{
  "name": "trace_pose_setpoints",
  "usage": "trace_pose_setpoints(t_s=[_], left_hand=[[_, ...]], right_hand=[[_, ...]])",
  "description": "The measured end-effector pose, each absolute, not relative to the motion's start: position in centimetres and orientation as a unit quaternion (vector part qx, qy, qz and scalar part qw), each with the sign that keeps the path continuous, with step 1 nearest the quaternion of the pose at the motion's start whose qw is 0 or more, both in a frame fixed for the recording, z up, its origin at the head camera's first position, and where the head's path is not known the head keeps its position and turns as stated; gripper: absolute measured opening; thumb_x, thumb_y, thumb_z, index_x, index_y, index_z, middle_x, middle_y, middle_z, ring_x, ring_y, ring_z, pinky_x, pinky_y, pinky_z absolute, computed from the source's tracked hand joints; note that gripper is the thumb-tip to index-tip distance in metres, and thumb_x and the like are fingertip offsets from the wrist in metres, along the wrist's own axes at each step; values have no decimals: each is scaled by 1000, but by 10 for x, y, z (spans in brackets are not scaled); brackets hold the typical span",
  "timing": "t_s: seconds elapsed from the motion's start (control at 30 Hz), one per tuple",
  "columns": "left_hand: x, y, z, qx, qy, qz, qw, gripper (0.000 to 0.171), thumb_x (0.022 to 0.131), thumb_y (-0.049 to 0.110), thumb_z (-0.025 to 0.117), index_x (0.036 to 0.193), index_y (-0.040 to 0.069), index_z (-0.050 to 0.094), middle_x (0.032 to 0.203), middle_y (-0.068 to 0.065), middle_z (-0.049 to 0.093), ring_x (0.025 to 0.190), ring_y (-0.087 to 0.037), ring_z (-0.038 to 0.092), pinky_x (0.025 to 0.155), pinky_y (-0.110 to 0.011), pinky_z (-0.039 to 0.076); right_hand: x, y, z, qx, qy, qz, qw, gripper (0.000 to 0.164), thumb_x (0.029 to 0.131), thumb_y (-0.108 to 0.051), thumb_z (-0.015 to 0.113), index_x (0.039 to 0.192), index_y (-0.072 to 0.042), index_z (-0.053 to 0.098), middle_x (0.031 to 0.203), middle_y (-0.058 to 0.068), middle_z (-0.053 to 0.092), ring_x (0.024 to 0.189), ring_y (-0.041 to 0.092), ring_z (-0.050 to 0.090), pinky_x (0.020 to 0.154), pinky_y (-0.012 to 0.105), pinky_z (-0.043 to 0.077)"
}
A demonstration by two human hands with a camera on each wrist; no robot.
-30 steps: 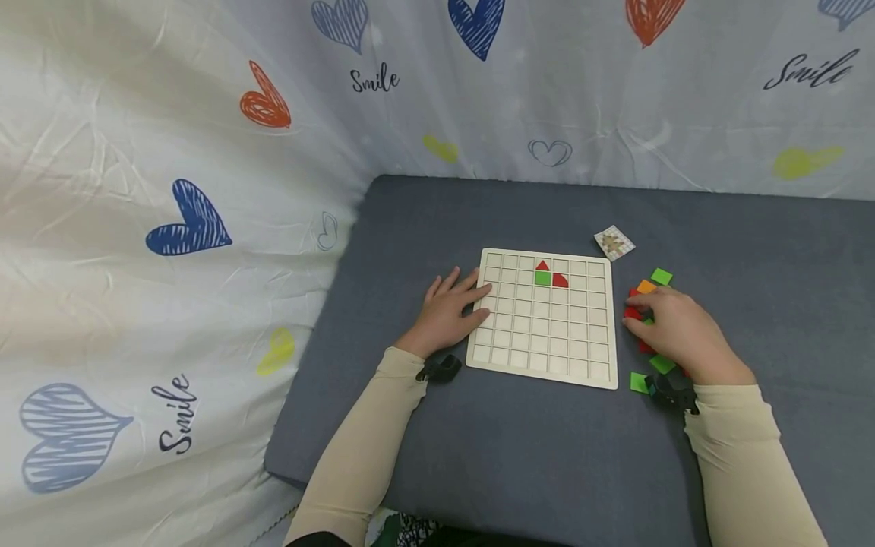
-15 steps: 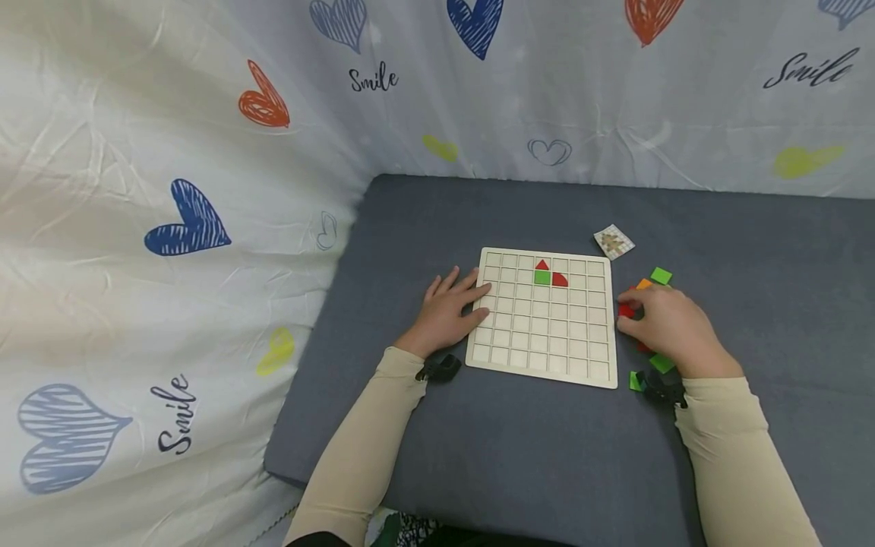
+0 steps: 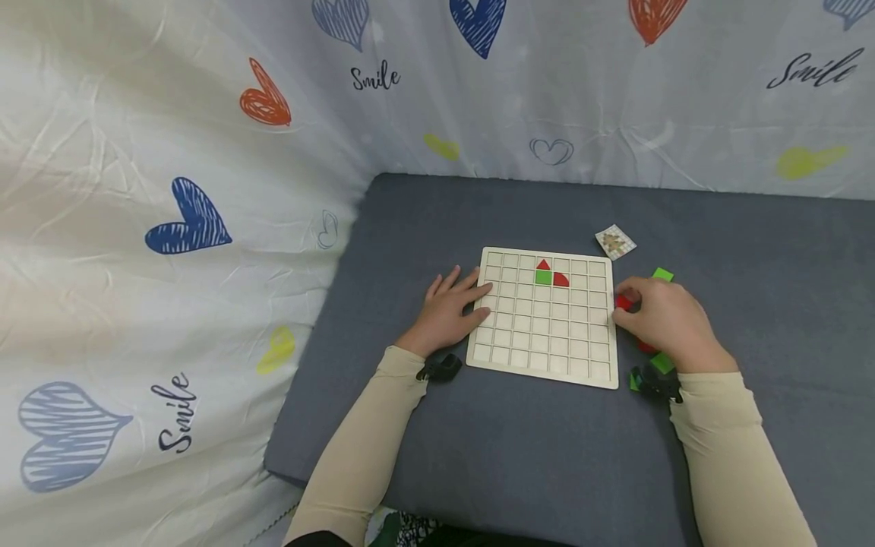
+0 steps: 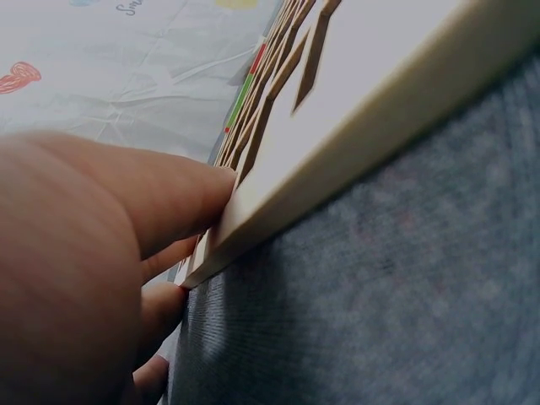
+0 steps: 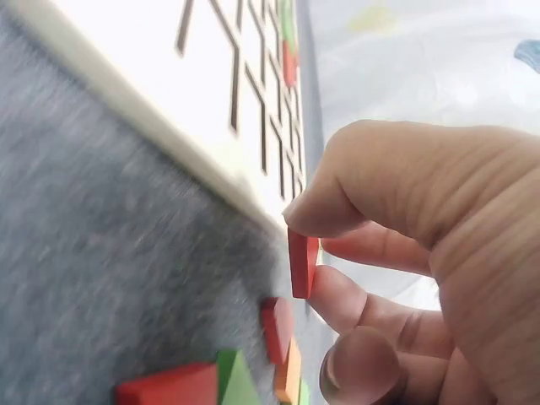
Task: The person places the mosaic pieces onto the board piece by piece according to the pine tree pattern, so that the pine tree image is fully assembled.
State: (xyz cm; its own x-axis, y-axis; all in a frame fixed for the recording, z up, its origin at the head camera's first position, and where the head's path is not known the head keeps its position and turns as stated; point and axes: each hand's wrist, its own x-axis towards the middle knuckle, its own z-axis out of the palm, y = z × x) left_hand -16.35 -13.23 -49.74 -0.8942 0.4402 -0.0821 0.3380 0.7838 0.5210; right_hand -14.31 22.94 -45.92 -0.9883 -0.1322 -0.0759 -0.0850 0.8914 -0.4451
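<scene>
A pale gridded board point(image 3: 547, 334) lies on the table. My left hand point(image 3: 444, 313) rests at its left edge, thumb and fingers spread onto the rim. Set in the upper cells are a red triangle point(image 3: 543, 265), a green square point(image 3: 543, 278) below it, and a red rounded-corner tile point(image 3: 560, 280) beside that. Just off the right edge of the board, my right hand point(image 3: 673, 323) pinches a red tile point(image 5: 302, 266) between thumb and fingers. The right wrist view shows this tile edge-on, its outline partly hidden by the fingers.
Loose tiles lie around and under the right hand, including a red one point(image 5: 169, 386), an orange one point(image 5: 288, 373) and a green one point(image 3: 661, 363). A small patterned card point(image 3: 615, 241) sits past the board's upper right corner. A printed curtain point(image 3: 588, 99) borders the table.
The right hand has moved slightly left and away from the body, carrying the red tile from the loose pile to the board's edge. My left hand has stayed in place.
</scene>
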Motion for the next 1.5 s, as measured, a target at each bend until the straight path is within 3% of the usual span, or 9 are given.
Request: trace_pose_setpoints(t_s=[0.2, 0.43, 0.9, 1.5], left_hand=[[-163, -133, -497, 205, 939, 258, 101, 55, 109, 42, 59, 160, 27, 48, 174, 2, 24, 164, -26, 7, 132, -51, -3], [-164, -133, -495, 205, 937, 263, 104, 55, 109, 42, 58, 160, 27, 47, 174, 2, 24, 164, -26, 5, 132, -50, -4], [-165, -134, -495, 203, 938, 260, 104, 54, 109, 43, 57, 160, 28, 47, 174, 3, 24, 164, -25, 5, 132, -50, -4], [-165, -134, -498, 210, 940, 252, 99, 55, 109, 43, 58, 161, 28, 46, 174, 1, 24, 164, -26, 5, 132, -51, -3]], right_hand=[[-147, 220, -455, -62, 970, -230, 44, 37, 88, -21, 77, 118, -1, 73, 103, 21, 75, 87, 32, 67, 73, 55, 55], [-152, 209, -451, -70, 968, -237, 52, 34, 88, -21, 74, 116, -2, 73, 104, 21, 74, 82, 29, 67, 61, 44, 53], [-173, 177, -443, -100, 962, -248, 52, 38, 87, -21, 71, 122, -5, 75, 107, 20, 75, 83, 32, 65, 63, 39, 48], [-194, 136, -451, -157, 952, -262, 34, 31, 89, -19, 70, 117, -8, 78, 108, 16, 75, 94, 33, 68, 75, 51, 57]])
